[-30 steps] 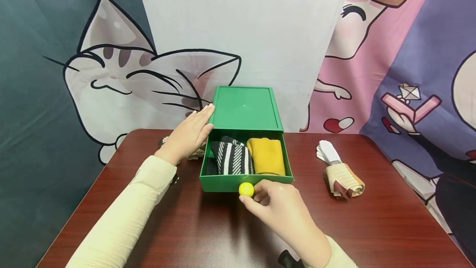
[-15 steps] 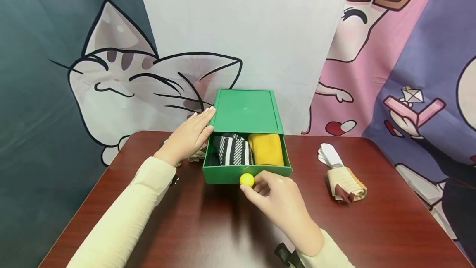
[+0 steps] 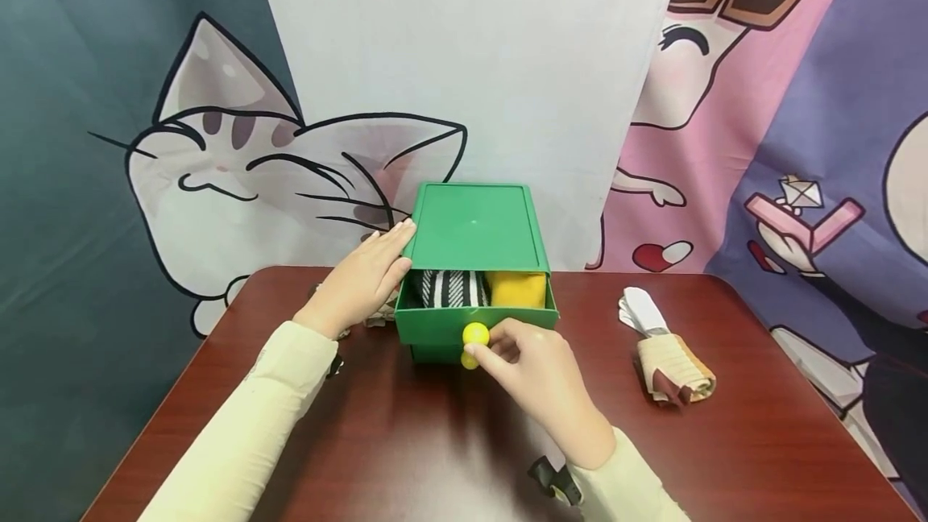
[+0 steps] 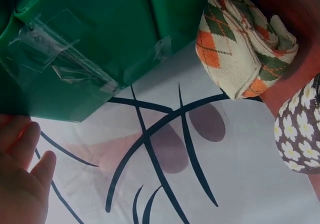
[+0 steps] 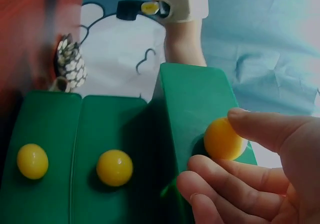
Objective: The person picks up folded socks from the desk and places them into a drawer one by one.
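Pinching the knob (image 3: 475, 333) of the part-drawn drawer (image 3: 428, 322): right hand (image 3: 540, 365), grip clamped on it; left hand (image 3: 360, 278), fingers extended, touching the cabinet (image 3: 474, 225).

Upper drawer (image 3: 431, 322): we find it pushed further in than before, right hand (image 3: 540, 373) advanced with it. Striped bundle (image 3: 453, 289), mustard bundle (image 3: 517, 290): less exposed. Lower drawer (image 3: 435, 354), lower yellow knob (image 3: 470, 362): newly visible.

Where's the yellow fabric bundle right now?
In the head view, the yellow fabric bundle lies in the right side of the partly open top drawer, beside the black-and-white striped bundle.
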`<state>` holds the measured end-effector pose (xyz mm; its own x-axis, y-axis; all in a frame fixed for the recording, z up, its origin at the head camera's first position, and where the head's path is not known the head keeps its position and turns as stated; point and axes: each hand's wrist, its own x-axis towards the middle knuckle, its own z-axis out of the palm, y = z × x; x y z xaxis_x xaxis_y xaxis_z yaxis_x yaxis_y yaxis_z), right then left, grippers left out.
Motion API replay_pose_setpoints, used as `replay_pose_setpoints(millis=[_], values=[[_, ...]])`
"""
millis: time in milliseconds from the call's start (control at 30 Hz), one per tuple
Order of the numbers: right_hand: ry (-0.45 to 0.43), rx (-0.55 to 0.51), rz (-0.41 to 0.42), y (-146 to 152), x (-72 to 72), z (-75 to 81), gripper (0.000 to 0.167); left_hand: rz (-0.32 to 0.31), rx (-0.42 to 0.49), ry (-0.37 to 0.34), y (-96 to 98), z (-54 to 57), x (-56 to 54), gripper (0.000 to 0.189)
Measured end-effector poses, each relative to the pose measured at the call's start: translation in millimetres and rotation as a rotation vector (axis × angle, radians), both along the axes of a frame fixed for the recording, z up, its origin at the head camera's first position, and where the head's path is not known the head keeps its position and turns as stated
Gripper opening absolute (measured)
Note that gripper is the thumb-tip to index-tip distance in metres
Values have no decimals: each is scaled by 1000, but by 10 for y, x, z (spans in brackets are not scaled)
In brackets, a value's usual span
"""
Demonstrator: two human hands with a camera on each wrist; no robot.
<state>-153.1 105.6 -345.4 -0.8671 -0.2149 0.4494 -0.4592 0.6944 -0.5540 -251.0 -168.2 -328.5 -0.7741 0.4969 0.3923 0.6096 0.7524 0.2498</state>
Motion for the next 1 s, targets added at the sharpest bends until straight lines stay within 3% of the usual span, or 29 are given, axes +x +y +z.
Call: replay_pose_setpoints(millis=[367, 700, 1000], values=[[55, -12, -31, -30, -322, -23, 22, -21, -2, -1, 34, 7, 12, 55], [4, -20, -14, -56, -434, 41, 24, -30, 9, 22, -16, 43, -10, 55], [-31, -41, -21, -64, -498, 4, 24, -32, -7, 24, -25, -16, -39, 61]])
